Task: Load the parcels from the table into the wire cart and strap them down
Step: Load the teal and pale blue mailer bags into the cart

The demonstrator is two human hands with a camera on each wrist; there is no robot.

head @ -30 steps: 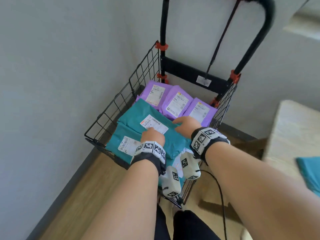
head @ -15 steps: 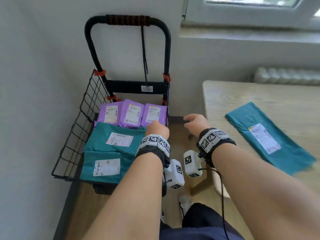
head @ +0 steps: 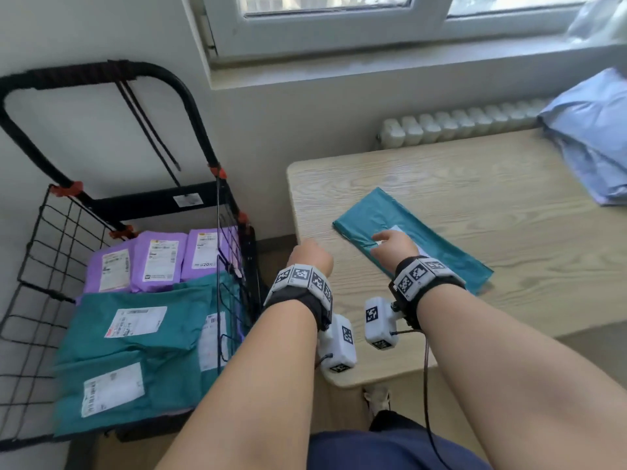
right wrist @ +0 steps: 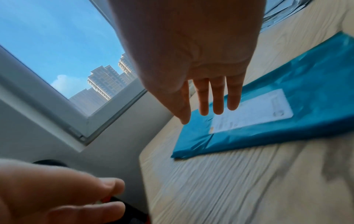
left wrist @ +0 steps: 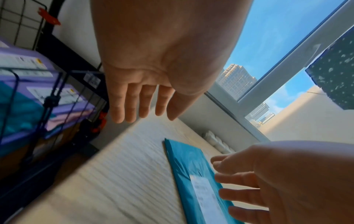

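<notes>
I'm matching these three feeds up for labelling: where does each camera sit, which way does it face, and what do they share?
Head: worn on the head, looking down at the wire cart and table; both forearms show.
Left wrist: looks along the open left hand over the table edge; the right hand shows too.
Right wrist: looks along the open right hand over the teal parcel.
All three share that parcel.

Daylight from the window (head: 339, 15) lights the room brightly and evenly, and the arms cast soft shadows on the table (head: 475, 171). Both wrist views are smeared by motion blur, so the wood grain and the parcel label (right wrist: 252, 109) print probably cannot be read. Wide-angle distortion bends the window frame and the edges.
</notes>
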